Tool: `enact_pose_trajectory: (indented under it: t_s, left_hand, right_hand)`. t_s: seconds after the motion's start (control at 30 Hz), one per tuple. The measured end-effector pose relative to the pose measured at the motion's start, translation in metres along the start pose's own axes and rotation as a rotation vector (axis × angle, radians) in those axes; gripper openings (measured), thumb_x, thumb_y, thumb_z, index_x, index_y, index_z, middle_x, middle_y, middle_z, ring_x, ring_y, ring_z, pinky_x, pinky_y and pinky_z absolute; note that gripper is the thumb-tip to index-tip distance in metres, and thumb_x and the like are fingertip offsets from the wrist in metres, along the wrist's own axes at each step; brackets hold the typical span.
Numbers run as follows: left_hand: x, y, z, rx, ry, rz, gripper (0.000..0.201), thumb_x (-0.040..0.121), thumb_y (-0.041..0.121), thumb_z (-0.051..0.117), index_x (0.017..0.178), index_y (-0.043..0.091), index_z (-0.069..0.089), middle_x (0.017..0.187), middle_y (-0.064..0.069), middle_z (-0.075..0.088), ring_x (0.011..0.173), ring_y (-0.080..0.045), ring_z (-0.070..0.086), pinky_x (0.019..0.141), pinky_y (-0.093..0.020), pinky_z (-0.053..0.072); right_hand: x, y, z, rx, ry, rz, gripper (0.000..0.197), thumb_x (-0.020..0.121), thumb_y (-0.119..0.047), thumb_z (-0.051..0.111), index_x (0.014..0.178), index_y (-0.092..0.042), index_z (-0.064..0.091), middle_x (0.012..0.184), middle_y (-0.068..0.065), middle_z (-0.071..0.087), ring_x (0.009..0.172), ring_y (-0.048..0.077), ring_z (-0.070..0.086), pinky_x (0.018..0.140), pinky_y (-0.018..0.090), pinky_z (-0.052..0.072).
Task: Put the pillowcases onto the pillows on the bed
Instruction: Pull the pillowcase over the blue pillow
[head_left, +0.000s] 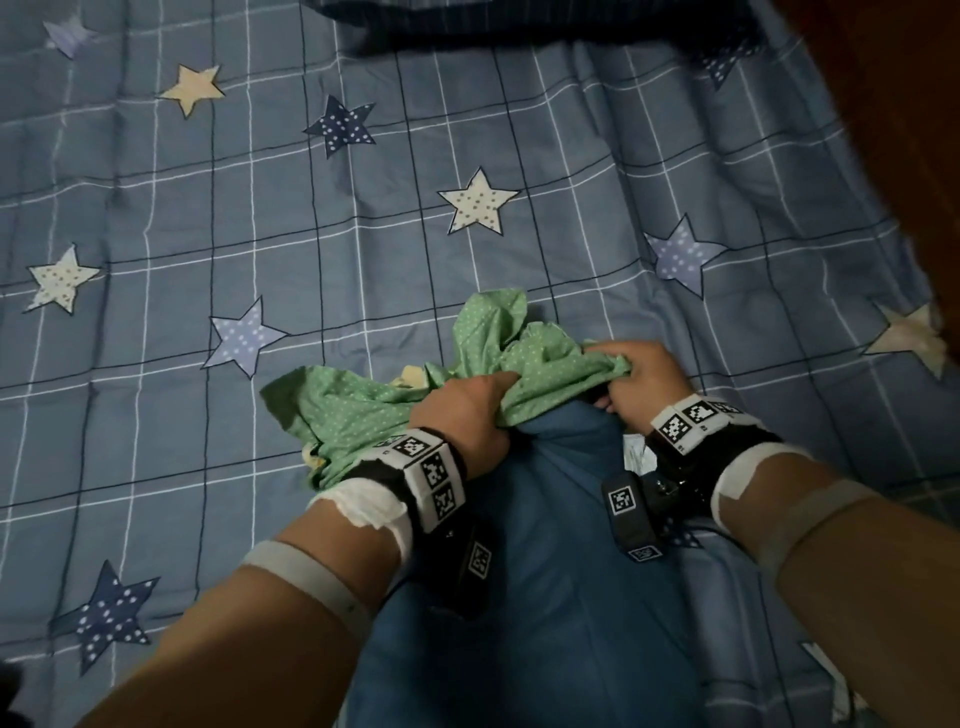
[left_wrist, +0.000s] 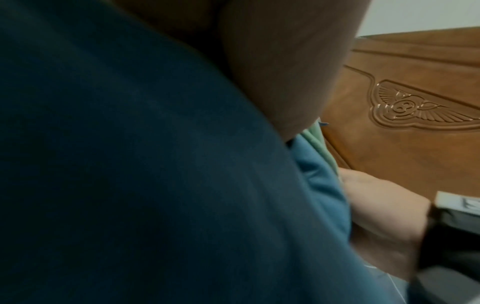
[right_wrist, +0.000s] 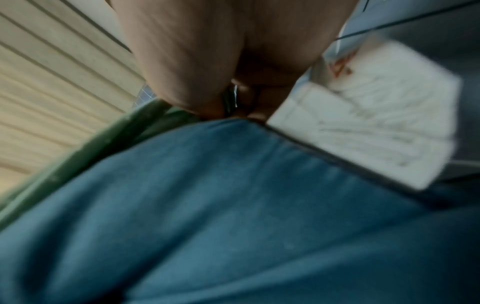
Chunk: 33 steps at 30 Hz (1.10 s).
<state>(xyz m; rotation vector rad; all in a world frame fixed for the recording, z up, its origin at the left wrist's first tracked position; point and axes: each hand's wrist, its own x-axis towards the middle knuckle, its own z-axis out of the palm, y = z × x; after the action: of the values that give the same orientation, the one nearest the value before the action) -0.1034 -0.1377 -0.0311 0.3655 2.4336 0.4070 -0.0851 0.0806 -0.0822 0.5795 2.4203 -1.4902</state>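
A plain blue pillow (head_left: 545, 571) lies lengthwise between my forearms on the bed. A green dotted pillowcase (head_left: 363, 410) is bunched at the pillow's far end. My left hand (head_left: 462, 410) grips the bunched green cloth at the left of that end. My right hand (head_left: 639, 374) grips the same cloth at the right corner. In the left wrist view the blue pillow (left_wrist: 155, 185) fills the frame, with a strip of green pillowcase (left_wrist: 318, 144) and the right hand (left_wrist: 384, 222) beyond it. The right wrist view is blurred: blue pillow (right_wrist: 233, 216), green cloth (right_wrist: 103, 148), a white label (right_wrist: 376, 123).
The bed is covered by a blue checked sheet (head_left: 260, 208) with star patches. A dark striped cloth (head_left: 519, 21) lies at the far edge. A brown wooden board (head_left: 909, 156) runs along the right side, and its carved wooden panel (left_wrist: 415, 113) shows in the left wrist view.
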Motion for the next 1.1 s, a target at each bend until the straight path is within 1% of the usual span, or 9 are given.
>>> enact_pose_trajectory:
  t_s: [0.1,0.17,0.3,0.43,0.53,0.63,0.77,0.93,1.1]
  left_hand:
    - [-0.005,-0.010,0.000,-0.034,0.052,-0.004,0.061,0.074,0.028,0.059,0.133,0.041,0.051,0.124,-0.004,0.067,0.115,-0.033,0.062,0.093,-0.041,0.053]
    - [-0.010,-0.013,0.000,-0.049,0.095,-0.003,0.059,0.074,0.027,0.059,0.132,0.041,0.053,0.124,-0.003,0.067,0.115,-0.031,0.062,0.093,-0.040,0.053]
    - [-0.018,-0.013,0.004,-0.079,0.132,-0.012,0.058,0.076,0.026,0.060,0.132,0.034,0.054,0.127,-0.006,0.064,0.120,-0.032,0.058,0.096,-0.044,0.051]
    - [-0.034,0.009,0.002,0.195,0.318,0.008,0.060,0.067,0.052,0.062,0.117,0.019,0.053,0.123,-0.007,0.045,0.117,-0.033,0.040,0.095,-0.046,0.042]
    - [-0.046,0.019,0.003,0.117,0.475,0.053,0.065,0.063,0.061,0.050,0.107,0.013,0.054,0.120,-0.007,0.045,0.111,-0.030,0.039,0.096,-0.042,0.038]
    - [-0.051,0.020,0.004,-0.078,0.477,0.051,0.069,0.066,0.060,0.044,0.117,0.014,0.049,0.119,-0.006,0.050,0.110,-0.031,0.046,0.095,-0.042,0.042]
    - [-0.046,0.023,-0.004,-0.195,0.343,0.031,0.071,0.074,0.041,0.063,0.138,0.023,0.036,0.116,-0.011,0.065,0.104,-0.035,0.062,0.089,-0.044,0.051]
    - [-0.040,0.026,0.001,-0.282,0.340,0.056,0.046,0.079,0.022,0.062,0.125,0.026,0.059,0.110,-0.013,0.071,0.104,-0.037,0.065,0.088,-0.043,0.053]
    - [-0.031,0.021,0.023,-0.477,0.531,0.211,0.038,0.073,0.008,0.058,0.105,0.020,0.074,0.100,-0.005,0.058,0.100,-0.033,0.057,0.091,-0.037,0.047]
  right_hand:
    - [-0.011,0.003,-0.002,-0.110,0.060,-0.041,0.056,0.069,0.013,0.048,0.106,-0.019,0.076,0.116,0.003,0.072,0.095,0.024,0.070,0.088,0.037,0.057]
    - [-0.021,-0.001,0.000,-0.176,0.083,-0.053,0.052,0.072,0.013,0.050,0.109,-0.014,0.075,0.117,0.006,0.071,0.106,0.026,0.067,0.097,0.031,0.052]
    - [-0.039,-0.016,0.001,-0.201,0.056,-0.145,0.038,0.073,0.009,0.064,0.107,-0.006,0.073,0.115,0.007,0.068,0.105,0.025,0.064,0.091,0.017,0.042]
    - [-0.051,-0.036,-0.001,-0.158,-0.061,-0.251,0.026,0.074,0.007,0.062,0.099,0.000,0.069,0.111,0.013,0.065,0.104,0.021,0.059,0.086,0.014,0.038]
    - [-0.058,-0.046,0.002,-0.091,-0.123,-0.233,0.029,0.070,-0.013,0.061,0.098,-0.008,0.066,0.101,0.008,0.067,0.098,0.017,0.060,0.084,0.019,0.044]
    - [-0.066,-0.050,0.006,-0.126,-0.035,-0.213,0.013,0.075,-0.012,0.065,0.086,-0.009,0.071,0.082,0.004,0.065,0.082,0.019,0.059,0.067,0.014,0.038]
    - [-0.068,-0.050,0.012,-0.241,0.163,-0.130,0.007,0.079,-0.011,0.063,0.074,-0.015,0.063,0.072,0.006,0.064,0.076,0.029,0.062,0.057,0.027,0.035]
    - [-0.066,-0.048,0.013,-0.231,0.145,-0.215,0.060,0.079,-0.002,0.055,0.124,-0.042,0.057,0.108,-0.002,0.071,0.099,0.022,0.066,0.085,0.030,0.054]
    - [-0.052,-0.039,0.008,-0.380,0.202,-0.396,0.038,0.069,0.005,0.064,0.097,-0.019,0.073,0.103,0.005,0.058,0.102,0.033,0.049,0.088,0.030,0.041]
